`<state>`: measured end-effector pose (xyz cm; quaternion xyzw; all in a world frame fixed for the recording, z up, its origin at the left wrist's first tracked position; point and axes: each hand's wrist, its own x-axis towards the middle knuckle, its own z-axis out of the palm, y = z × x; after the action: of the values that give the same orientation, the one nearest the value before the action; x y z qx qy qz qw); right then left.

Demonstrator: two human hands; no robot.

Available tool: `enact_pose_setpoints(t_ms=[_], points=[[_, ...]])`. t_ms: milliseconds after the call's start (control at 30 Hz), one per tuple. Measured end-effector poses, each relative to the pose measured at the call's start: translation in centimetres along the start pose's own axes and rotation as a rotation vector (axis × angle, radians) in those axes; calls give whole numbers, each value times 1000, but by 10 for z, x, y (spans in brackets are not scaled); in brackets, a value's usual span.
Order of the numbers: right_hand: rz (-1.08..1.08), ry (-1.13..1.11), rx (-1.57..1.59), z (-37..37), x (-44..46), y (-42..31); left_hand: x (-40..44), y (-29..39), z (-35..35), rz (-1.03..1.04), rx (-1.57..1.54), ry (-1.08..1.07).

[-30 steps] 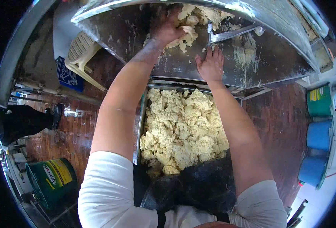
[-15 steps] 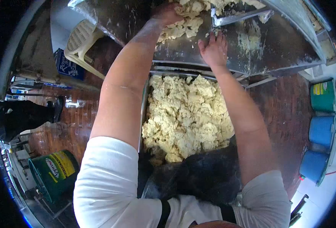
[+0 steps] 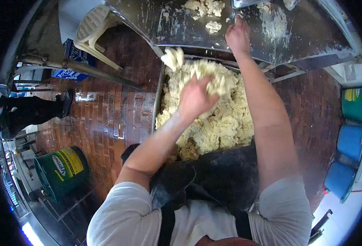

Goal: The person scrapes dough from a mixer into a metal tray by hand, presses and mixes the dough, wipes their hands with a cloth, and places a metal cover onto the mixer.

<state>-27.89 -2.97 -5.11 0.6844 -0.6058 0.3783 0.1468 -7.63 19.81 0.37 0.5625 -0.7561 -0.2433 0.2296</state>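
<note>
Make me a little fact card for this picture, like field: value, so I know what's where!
Left hand: above the metal tub, by blurry dough; I can't tell if it's gripping any
Right hand: at the metal surface
Dough: pale, lumpy, heaped in the tub; smaller pieces on the metal surface
Floor: reddish-brown, shiny in places
Left side: pale plastic chair, another person's dark trouser leg
Right side: two blue bins

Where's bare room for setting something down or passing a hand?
Brick-patterned floor: open between the lettered green bucket and dough container; also between the right arm and blue bins. Metal worktop: smeared, mostly free left of the dough scraps. Crowded: the container, heaped with dough, left hand above.
</note>
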Motion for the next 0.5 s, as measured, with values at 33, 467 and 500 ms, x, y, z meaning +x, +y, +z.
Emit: enact_pose_setpoints(t_ms=[33, 467, 500], points=[[19, 7, -3, -5, 5, -6, -27, -1, 11, -138, 13, -151], [53, -39, -27, -2, 1, -3, 25, -38, -17, -347, 159, -926], [42, -8, -24, 1, 1, -3, 37, -66, -9, -212, 196, -777]])
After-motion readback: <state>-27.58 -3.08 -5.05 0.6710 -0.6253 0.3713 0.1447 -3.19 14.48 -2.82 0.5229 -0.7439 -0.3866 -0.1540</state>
